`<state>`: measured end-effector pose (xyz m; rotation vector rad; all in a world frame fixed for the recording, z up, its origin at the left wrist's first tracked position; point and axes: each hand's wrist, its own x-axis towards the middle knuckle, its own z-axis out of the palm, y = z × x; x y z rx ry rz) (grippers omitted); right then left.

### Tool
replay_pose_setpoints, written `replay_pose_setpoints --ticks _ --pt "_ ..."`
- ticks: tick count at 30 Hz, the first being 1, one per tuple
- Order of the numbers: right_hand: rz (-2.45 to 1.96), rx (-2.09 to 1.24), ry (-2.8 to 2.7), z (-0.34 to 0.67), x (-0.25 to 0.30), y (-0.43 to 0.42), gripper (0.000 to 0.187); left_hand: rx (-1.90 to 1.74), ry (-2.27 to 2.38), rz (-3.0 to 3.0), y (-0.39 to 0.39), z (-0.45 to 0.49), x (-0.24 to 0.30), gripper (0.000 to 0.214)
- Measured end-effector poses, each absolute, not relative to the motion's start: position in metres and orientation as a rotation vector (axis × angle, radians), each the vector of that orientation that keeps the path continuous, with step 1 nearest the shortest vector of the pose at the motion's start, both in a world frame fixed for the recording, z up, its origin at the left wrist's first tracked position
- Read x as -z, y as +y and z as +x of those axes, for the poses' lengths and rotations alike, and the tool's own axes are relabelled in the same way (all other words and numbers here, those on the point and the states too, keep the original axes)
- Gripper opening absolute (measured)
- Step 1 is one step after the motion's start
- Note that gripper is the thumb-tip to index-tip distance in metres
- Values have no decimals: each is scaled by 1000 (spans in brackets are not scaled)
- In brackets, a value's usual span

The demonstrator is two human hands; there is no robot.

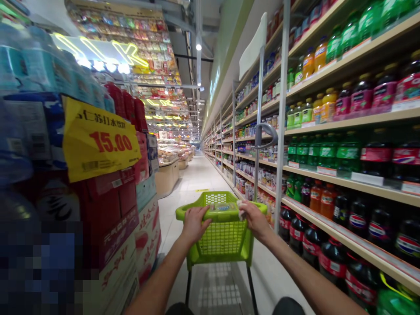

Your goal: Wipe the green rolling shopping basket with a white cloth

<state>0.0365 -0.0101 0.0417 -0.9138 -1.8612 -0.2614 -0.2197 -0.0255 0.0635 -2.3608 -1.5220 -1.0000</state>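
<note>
A green plastic shopping cart (215, 238) stands right in front of me, its basket facing down the aisle. My left hand (196, 223) is wrapped over the left part of the cart's handle (223, 214), thumb toward the middle. On the right part of the same handle, my right hand (256, 218) is closed on a crumpled white tissue (242, 209), pressed against the bar. A printed label sits on the handle between both hands. The fingertips of both hands are partly hidden behind the bar.
Shelves of soda bottles (328, 151) line the right side, with a grey post carrying a hooked handle (266, 135) close by. Stacked drink cartons (114, 218) with a yellow price sign (100, 140) crowd the left. A tiled aisle (197, 173) runs ahead past display bins (167, 175).
</note>
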Motion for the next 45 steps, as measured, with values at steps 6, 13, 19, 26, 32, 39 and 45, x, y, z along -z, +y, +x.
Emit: replay_pose_setpoints --ticks 6,13,19,26,32,39,45 --pt "-1089 262 -1604 63 -42 -10 25 1061 -1501 -2377 -28 -218 -62 42" --pt "-947 336 -1772 42 -41 -16 27 1062 -1458 -2382 -32 -216 -60 42" --pt "-1128 528 -1575 87 -31 -17 26 1065 -1454 -2368 -36 -209 -58 42" --pt "-850 511 -1944 18 -36 -33 28 1094 -1480 -2353 -37 -208 -57 40" --pt "-1167 606 -1676 79 -33 -13 28 1103 -1436 -2378 -37 -210 -57 42" --pt "-999 460 -1835 11 -41 -32 33 1076 -1448 -2402 -35 -216 -59 39" --pt "-1259 451 -1561 77 -40 -23 27 1069 -1425 -2399 -33 -222 -60 39"
